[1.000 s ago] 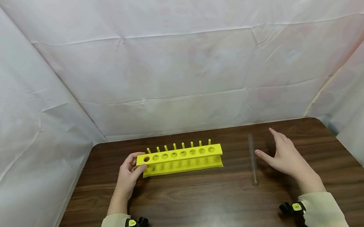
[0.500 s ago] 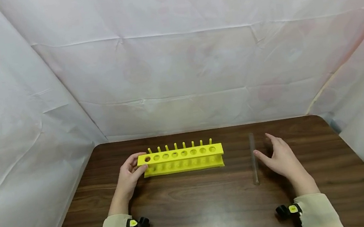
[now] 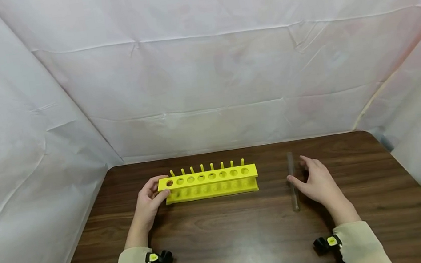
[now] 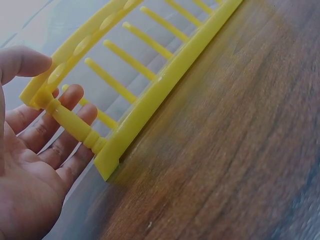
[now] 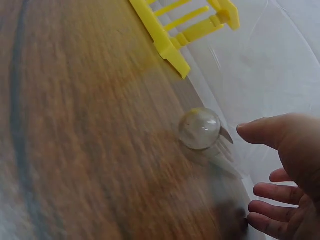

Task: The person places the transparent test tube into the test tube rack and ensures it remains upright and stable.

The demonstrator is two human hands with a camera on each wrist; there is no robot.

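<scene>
A yellow test tube rack [image 3: 207, 182] stands upright on the table, with a row of round holes and a row of pegs behind. My left hand [image 3: 146, 207] grips its left end, thumb [image 4: 31, 62] against the top plate and fingers behind the end post. To the right of the rack lies a clear glass test tube [image 3: 295, 198], its rounded end [image 5: 200, 129] towards me. My right hand [image 3: 320, 184] is beside the tube, fingers spread. In the head view its thumb tip overlaps the tube; whether they touch, I cannot tell.
The dark wood-grain table [image 3: 224, 233] has its far edge against a pale plastic sheet [image 3: 202, 74]. More sheeting hangs at the left and right sides. Each wrist wears a small black camera on a band, the left camera [image 3: 165, 258] and the right camera [image 3: 321, 246].
My right hand has moved left to the test tube, and its fingers have drawn in a little. My left hand and the rack keep their place.
</scene>
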